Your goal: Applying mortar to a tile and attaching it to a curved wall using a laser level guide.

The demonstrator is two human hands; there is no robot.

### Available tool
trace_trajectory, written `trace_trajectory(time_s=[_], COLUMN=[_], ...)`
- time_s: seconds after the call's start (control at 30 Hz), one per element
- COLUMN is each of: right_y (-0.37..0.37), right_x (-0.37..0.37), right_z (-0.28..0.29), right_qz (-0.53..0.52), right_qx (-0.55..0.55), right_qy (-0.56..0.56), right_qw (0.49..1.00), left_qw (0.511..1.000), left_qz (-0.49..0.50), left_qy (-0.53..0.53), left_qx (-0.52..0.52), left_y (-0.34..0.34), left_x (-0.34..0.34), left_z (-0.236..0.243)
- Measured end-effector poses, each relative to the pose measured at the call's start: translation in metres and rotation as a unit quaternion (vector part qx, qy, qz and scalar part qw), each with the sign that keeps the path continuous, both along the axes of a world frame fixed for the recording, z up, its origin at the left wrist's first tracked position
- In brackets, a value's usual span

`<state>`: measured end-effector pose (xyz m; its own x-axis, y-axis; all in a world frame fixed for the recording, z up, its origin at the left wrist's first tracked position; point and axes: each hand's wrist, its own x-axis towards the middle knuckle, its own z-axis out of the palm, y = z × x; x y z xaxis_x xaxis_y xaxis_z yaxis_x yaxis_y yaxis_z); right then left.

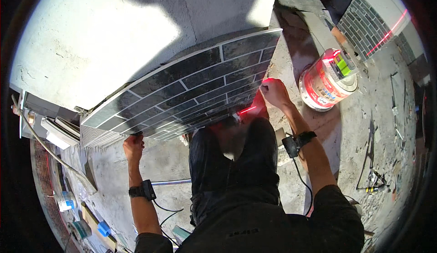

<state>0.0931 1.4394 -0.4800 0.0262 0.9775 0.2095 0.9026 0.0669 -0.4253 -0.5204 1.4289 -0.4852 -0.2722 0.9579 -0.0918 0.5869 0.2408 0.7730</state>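
Brick-patterned panel [200, 84]: state its location.

It stands directly in front of the person's knees [205, 141], its pale top edge running along the white plastered block [114, 43]. A layer of combed ridges [96, 138] shows at its left end.

Specify the left grip [133, 146].

Positioned at the panel's lower left edge, fingers drawn in narrow. Whether they pinch that edge cannot be told (a dark patch at the fingertips is too small to identify).

Specify the right grip [274, 93].

Curled nearly to a fist at the panel's right edge, lit red. I cannot tell whether it holds anything.

List the arm fittings.

Two black strapped units, each with a dark cable: the left wrist unit [146, 190] and the right wrist unit [292, 145].

Continue with the surroundings.

To the right, a red and white bucket [316, 89] stands on the concrete floor [364, 116], carrying a small device [342, 65] with a bright green face. Beyond it, a red light line [387, 37] crosses a similarly patterned wall [362, 21]. To the left, pale stacked pieces [59, 132] lie near the panel.
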Motion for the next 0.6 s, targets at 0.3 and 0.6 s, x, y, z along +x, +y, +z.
trace_trajectory(time_s=[0.3, 0.6], right_y=[0.005, 0.014], right_x=[0.002, 0.013], right_z=[-0.02, -0.024], right_qz=[0.032, 0.052], right_qx=[0.005, -0.003], right_qy=[0.019, 0.002], right_qw=[0.999, 0.999], left_qw=[0.999, 0.976], left_qz=[0.006, -0.032], left_qy=[0.025, 0.184], left_qx=[0.027, 0.108], left_y=[-0.001, -0.004], left_x=[-0.007, 0.001], left_z=[-0.016, -0.005])
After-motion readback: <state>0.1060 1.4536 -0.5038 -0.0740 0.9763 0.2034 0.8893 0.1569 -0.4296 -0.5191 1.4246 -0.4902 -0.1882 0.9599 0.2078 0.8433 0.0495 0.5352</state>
